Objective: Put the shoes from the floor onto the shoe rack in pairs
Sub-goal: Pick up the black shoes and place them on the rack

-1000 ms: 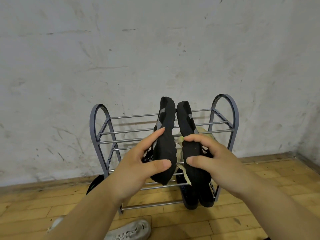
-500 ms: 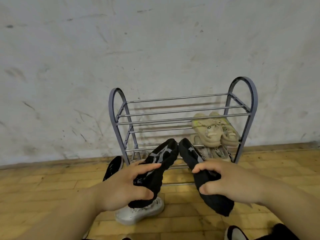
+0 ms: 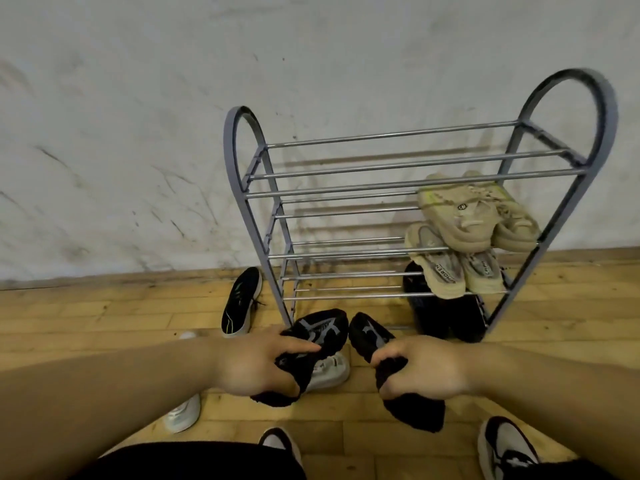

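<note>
The shoe rack [image 3: 420,174] has glossy metal rails and matt grey end frames. Behind it, the wall [image 3: 138,133] is rough, scuffed plaster; below it, the floor [image 3: 86,320] is wood boards with a dull sheen.

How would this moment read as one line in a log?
left hand: holds black shoe | right hand: holds matching shoe | rack: top shelf empty

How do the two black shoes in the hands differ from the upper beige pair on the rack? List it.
The two black shoes are black with grey markings and held low, one in the left hand, one in the right hand. The upper beige pair is tan, untouched, resting on the shoe rack at its right end. Both are matched pairs, side by side.
</note>
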Demonstrator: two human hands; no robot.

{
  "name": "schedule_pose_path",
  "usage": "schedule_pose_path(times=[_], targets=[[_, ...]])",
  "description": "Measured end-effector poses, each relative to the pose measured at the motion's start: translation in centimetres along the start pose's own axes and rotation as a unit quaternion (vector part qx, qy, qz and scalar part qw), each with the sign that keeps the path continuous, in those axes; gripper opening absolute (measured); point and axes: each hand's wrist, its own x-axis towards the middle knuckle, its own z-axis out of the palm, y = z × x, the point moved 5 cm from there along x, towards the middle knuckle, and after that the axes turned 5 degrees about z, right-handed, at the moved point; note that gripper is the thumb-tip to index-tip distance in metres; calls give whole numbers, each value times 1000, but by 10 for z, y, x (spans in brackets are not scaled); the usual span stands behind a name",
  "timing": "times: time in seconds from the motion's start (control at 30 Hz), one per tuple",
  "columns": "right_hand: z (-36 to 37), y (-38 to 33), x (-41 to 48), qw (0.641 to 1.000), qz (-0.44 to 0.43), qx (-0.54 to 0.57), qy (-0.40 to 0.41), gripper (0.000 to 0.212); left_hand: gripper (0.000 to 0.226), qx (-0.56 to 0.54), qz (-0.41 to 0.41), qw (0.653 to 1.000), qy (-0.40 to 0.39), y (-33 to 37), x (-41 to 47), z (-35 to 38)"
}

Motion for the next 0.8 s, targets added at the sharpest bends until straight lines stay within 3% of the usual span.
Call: schedule_pose_path(times=[0.23,0.4,0.57,0.67,0.8], targets=[[16,11,117,998,2,-47,44,65,76,-55,-5,997,46,-87,96,34],[21,32,207,996,4,-4,88,64,79,-34,-7,989,147,-124,175,45],[11,43,282,986,16,-24,166,64,78,17,-62,979,194,-142,256,46],[0,42,321,979,-16,-31,203,59,77,0,-84,969,231,-151,295,37],[-14,35,359,973,10,0,230,58,73,-58,-78,947,306,-156,326,20]])
